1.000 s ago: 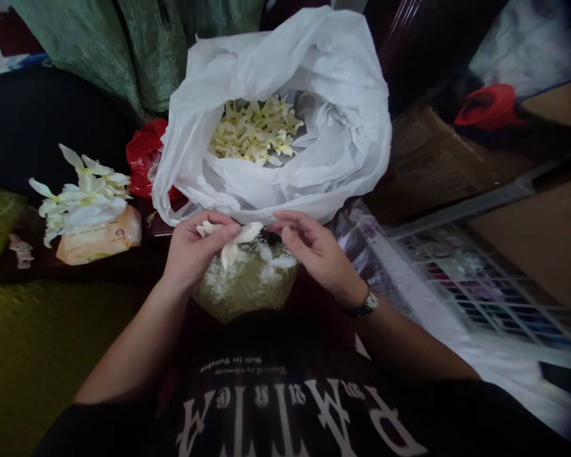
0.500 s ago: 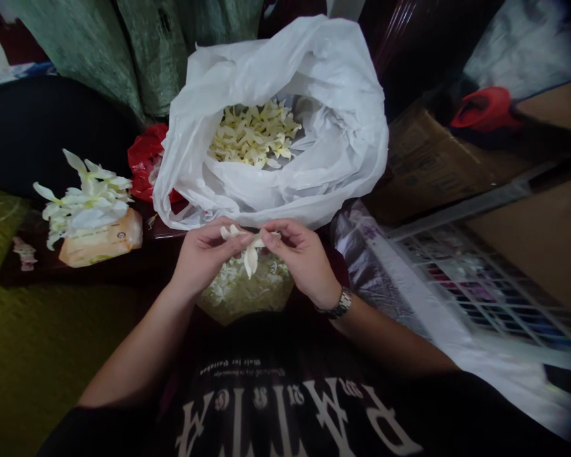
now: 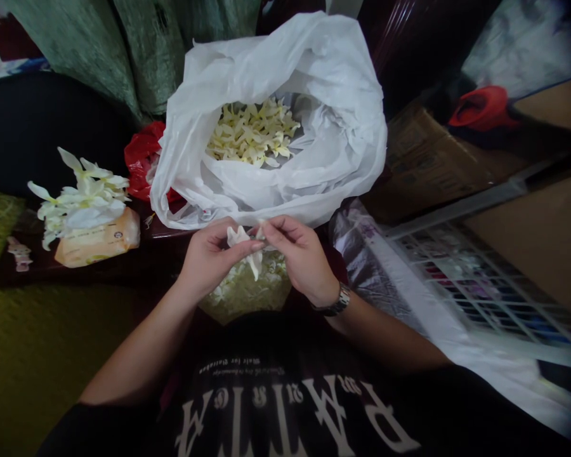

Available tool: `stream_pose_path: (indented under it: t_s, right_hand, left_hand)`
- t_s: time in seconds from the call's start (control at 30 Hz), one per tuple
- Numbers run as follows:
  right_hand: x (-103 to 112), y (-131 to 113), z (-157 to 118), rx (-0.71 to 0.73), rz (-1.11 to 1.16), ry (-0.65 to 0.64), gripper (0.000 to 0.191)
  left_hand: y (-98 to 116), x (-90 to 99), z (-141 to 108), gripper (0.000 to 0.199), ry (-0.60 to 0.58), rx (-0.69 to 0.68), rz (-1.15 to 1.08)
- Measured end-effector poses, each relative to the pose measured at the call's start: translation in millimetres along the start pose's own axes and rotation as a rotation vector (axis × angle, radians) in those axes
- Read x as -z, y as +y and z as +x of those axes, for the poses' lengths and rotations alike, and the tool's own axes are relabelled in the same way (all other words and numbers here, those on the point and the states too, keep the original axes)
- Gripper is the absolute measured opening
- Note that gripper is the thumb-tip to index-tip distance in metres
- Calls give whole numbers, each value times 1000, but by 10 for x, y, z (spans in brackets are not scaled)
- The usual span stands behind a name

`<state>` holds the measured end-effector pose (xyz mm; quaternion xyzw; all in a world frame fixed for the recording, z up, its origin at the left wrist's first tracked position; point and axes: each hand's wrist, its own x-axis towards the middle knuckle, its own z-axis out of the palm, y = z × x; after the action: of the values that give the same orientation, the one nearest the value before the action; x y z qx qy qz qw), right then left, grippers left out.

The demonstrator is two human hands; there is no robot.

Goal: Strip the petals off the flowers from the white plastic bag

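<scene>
My left hand (image 3: 212,255) is closed in a pinch on a white flower (image 3: 254,261), whose petals stick up and hang down between the hands. My right hand (image 3: 302,255) pinches at the same flower, its fingertips meeting those of the left. Beneath both hands sits a yellowish translucent bag (image 3: 238,303) with many white flowers (image 3: 266,274) in it. Just beyond the hands, a large white plastic bag (image 3: 266,193) lies open, holding pale yellow-white blossoms (image 3: 254,133).
At the left, white flowers (image 3: 88,190) rest on a tissue pack (image 3: 99,240) at the dark table's edge. A red bag (image 3: 143,158) touches the white bag. On the right are a cardboard box (image 3: 423,152) and a wire rack (image 3: 485,285).
The fingertips have drawn closer together, and the flower has turned slightly and shifted a little right. The whole view has shifted slightly.
</scene>
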<state>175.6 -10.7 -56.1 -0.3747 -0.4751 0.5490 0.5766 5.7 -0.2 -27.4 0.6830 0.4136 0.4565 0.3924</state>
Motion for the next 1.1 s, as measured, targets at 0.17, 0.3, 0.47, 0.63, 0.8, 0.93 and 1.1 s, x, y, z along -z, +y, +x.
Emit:
stream_pose_path:
  t_s: [0.17, 0.3, 0.47, 0.63, 0.8, 0.93, 1.1]
  right_hand:
    - [138, -49, 74, 36, 78, 200, 26]
    - [369, -93, 123, 125, 81, 324, 31]
    - [597, -145, 61, 73, -96, 317, 30]
    - [556, -216, -73, -89, -283, 48, 36]
    - [292, -223, -38, 4, -253, -35, 55]
    - [146, -202, 46, -86, -150, -67, 38]
    - [80, -186, 46, -53, -68, 30, 22]
  left_hand:
    - [-53, 70, -17, 23, 82, 138, -86]
    - [-104, 136, -9, 21, 183, 203, -114]
    - [-144, 187, 14, 20, 154, 223, -189]
    - [-139, 170, 39, 20, 35, 223, -258]
    - [-9, 102, 63, 12, -54, 31, -88]
    - [45, 70, 47, 15, -85, -54, -35]
    - [-29, 51, -4, 16, 36, 159, -155]
